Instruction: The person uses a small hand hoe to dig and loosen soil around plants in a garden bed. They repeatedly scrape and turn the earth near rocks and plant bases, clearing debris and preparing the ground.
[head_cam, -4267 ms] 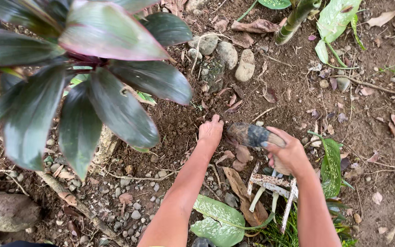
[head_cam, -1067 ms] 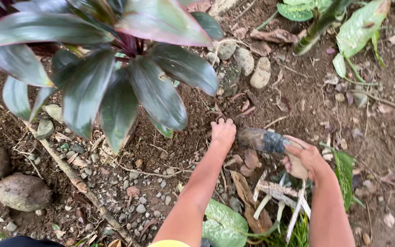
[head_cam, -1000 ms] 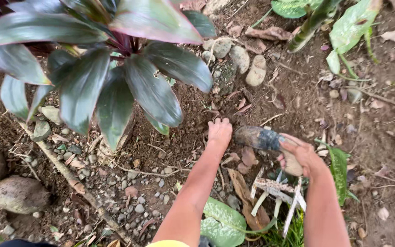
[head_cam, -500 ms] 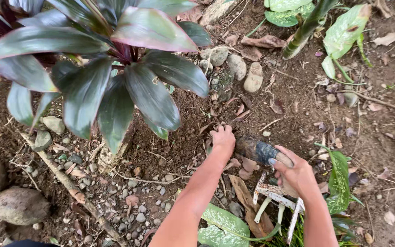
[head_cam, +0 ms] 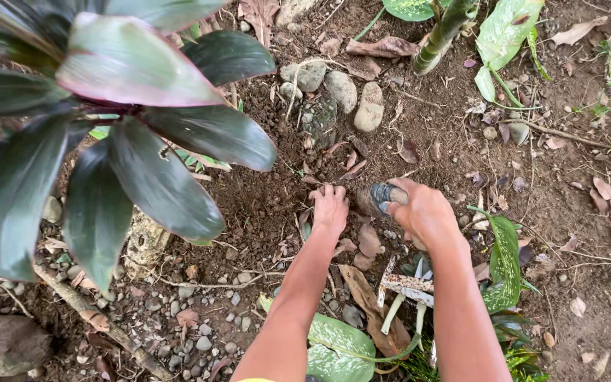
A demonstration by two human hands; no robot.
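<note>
My left hand rests palm down on dark loose soil, fingers dug slightly into the earth. Just to its right, my right hand grips a short dirt-caked tool with a dark band on its end, held low against the ground. Only the tool's near end shows beyond my fingers. A big plant with dark green, pink-edged leaves spreads over the left half of the view.
Several grey stones lie beyond my hands. Gravel and a fallen branch lie at lower left beside a large rock. A speckled green leaf and a pale-stalked small plant sit between my forearms. Dry leaves litter the right side.
My right hand has drawn the tool closer to my left hand and lower to the soil. The left hand has stayed pressed on the ground. The camera has moved in closer.
</note>
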